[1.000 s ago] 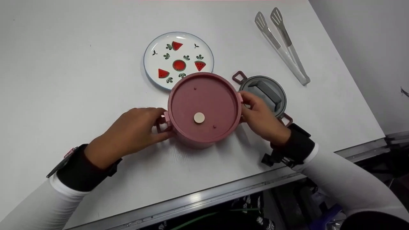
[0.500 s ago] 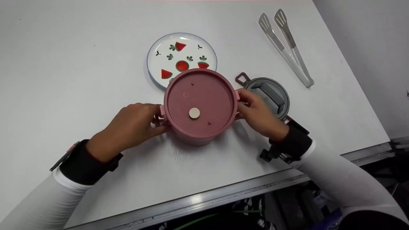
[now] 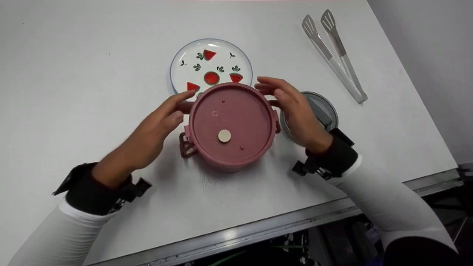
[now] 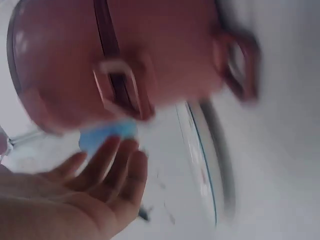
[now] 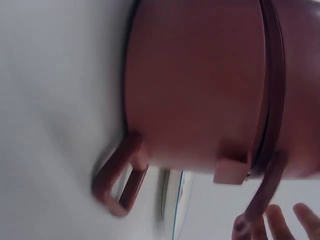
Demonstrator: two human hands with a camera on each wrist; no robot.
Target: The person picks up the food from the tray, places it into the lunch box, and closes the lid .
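Note:
In the head view, a dusty-pink pot (image 3: 240, 118) stands upright, a cream round disc (image 3: 224, 136) on its flat top. The left wrist view shows the pot (image 4: 165, 45) built in two tiers, with loop handles at both levels. My left hand (image 3: 149, 133) is off the handle at the pot's left, fingers loosely extended beside the rim. At the far right side, my right hand (image 3: 297, 114) has its fingers spread near the rim; whether they touch it cannot be told. In the right wrist view, only fingertips (image 5: 277, 225) show, beyond an upper handle.
A white plate (image 3: 211, 61) with watermelon pictures lies behind the pot, partly covered by it. Right of the pot is a smaller grey-topped vessel (image 3: 330, 103), half hidden by my right hand. Metal tongs (image 3: 343, 68) lie farther right. The table's metal edge (image 3: 229, 233) runs along the front.
Both hands have let go of the pot's side handles. They have moved up and away along its sides, with the fingers opened out. The pot stays in nearly the same place.

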